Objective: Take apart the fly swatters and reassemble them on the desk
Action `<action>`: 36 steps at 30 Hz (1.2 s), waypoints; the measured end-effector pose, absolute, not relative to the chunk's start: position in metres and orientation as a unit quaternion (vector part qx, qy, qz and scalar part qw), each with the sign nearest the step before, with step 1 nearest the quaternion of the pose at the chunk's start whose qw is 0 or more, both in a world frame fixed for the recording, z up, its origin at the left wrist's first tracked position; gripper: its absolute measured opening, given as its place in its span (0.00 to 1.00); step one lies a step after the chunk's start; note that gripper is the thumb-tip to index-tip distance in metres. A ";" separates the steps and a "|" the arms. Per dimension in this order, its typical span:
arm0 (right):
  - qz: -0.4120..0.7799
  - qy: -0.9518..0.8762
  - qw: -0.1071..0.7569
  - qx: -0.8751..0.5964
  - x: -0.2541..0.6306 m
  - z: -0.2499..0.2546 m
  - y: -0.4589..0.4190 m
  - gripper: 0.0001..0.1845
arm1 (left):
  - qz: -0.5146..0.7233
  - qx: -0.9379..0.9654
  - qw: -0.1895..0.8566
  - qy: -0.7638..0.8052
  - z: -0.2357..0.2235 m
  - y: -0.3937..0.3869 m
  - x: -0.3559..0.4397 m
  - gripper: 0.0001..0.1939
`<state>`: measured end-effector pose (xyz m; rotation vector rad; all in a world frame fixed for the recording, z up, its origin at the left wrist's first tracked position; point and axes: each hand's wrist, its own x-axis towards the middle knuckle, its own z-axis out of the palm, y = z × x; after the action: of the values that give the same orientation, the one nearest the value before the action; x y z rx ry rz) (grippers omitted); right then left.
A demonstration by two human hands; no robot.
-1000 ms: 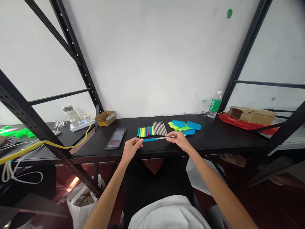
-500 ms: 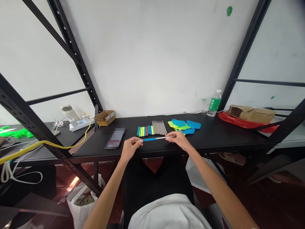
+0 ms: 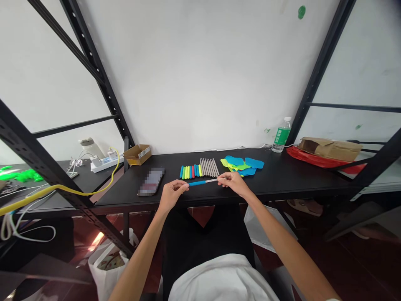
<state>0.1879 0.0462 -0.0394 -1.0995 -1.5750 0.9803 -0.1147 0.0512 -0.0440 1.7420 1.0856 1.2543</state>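
Observation:
Just above the front part of the black table, a thin stick spans my two hands, nearly level. Its left part is a blue tube-like handle (image 3: 197,183); a slim metal rod (image 3: 211,180) forms the right part. My left hand (image 3: 173,194) pinches the handle's left end between thumb and fingers. At the other end, my right hand (image 3: 232,181) has the rod in its fingertips. Behind the stick lies a row of blue, yellow and red handles (image 3: 190,172), with several metal rods (image 3: 209,168) lined up beside it. Flat blue and yellow-green pieces (image 3: 240,164) are heaped beyond my right hand.
On the black table (image 3: 282,179), a phone (image 3: 151,182) lies left of my hands, near a small cardboard box (image 3: 138,154). A water bottle (image 3: 281,136) stands back right, beside a brown package (image 3: 328,149) on red plastic. A yellow cable (image 3: 72,192) crosses the left frame post.

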 end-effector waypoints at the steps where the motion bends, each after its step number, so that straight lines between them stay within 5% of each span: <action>1: 0.398 -0.644 0.473 -0.451 0.188 -0.039 0.046 0.19 | 0.485 0.677 0.360 0.422 -0.044 0.051 -0.114 0.16; 36: 0.258 -0.749 0.392 -0.467 0.181 -0.037 0.039 0.22 | 0.393 0.756 0.267 0.451 -0.039 0.044 -0.107 0.19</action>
<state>0.1808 0.0390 -0.0370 -1.1868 -1.9014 0.6555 -0.1070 0.0438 -0.0394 2.0393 1.2169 1.0601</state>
